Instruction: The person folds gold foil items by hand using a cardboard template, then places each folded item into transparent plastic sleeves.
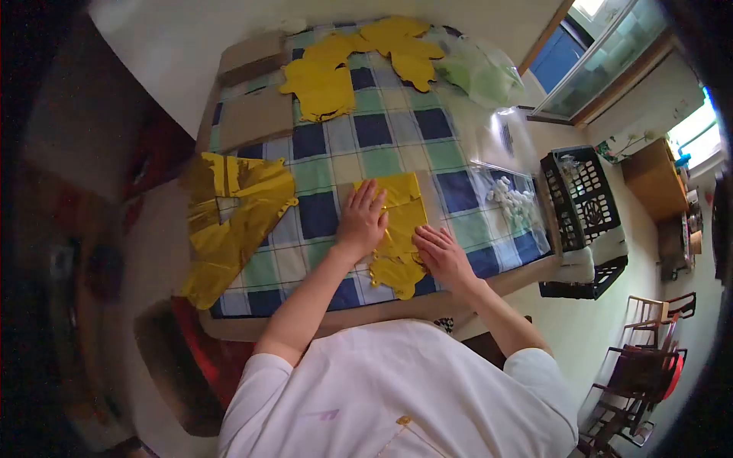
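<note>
A yellow shiny sheet (401, 221) lies over a brown cardboard piece (433, 200) near the front middle of the checkered cloth (317, 214). My left hand (363, 220) rests flat on the sheet's left side, fingers stretched out. On its lower right edge lies my right hand (441, 256), its fingers extended and holding nothing visible. The sheet's lower end has a wavy, cut-out outline and reaches toward the table's front edge. Part of the cardboard is hidden under the sheet and my hands.
Yellow cut shapes (324, 84) lie at the back, beside cardboard stacks (256, 118). A large yellow foil (244, 221) hangs over the left edge. Right are a clear plastic bag (481, 72), white bits (513, 202) and a black crate (584, 195) beside the table.
</note>
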The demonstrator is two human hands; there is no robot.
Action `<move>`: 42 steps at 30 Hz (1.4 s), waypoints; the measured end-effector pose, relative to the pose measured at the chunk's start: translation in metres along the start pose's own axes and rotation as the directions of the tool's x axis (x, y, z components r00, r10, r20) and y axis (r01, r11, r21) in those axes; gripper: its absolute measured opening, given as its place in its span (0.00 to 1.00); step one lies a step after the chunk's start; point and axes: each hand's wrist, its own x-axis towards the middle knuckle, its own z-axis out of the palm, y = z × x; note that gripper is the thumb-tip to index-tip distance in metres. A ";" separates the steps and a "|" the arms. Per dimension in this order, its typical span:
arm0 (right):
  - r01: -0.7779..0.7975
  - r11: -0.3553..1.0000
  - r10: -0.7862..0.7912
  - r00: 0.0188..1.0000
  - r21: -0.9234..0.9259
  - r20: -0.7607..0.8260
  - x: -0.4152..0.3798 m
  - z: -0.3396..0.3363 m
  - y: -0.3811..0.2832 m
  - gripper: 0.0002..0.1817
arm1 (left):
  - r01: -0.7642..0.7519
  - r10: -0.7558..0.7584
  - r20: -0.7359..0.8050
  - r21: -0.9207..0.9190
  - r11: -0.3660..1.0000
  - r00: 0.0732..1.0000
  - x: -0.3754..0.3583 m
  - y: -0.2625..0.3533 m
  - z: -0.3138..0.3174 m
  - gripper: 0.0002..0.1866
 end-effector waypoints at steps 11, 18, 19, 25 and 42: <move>-0.549 0.430 0.506 0.804 0.717 0.313 0.022 -0.013 0.015 0.18 | -0.087 0.086 -0.035 -0.036 0.996 0.996 0.000 0.001 -0.008 0.21; -0.325 0.339 0.225 0.939 0.883 0.259 0.068 -0.020 0.018 0.17 | -0.058 0.068 0.028 -0.289 0.955 0.997 0.003 -0.014 -0.013 0.21; -0.239 0.651 0.215 0.968 0.721 0.127 0.070 -0.019 0.019 0.19 | -0.044 0.064 0.044 -0.349 0.936 0.997 0.003 -0.019 -0.011 0.20; -0.033 0.988 0.048 0.994 0.151 -0.097 0.089 -0.019 0.016 0.15 | 0.053 -0.012 0.078 -0.538 0.841 0.997 0.006 -0.020 -0.009 0.20; -0.223 0.843 0.301 0.950 0.489 -0.086 0.097 0.005 0.035 0.13 | 0.021 0.020 0.082 -0.467 0.884 0.996 0.004 0.010 -0.056 0.24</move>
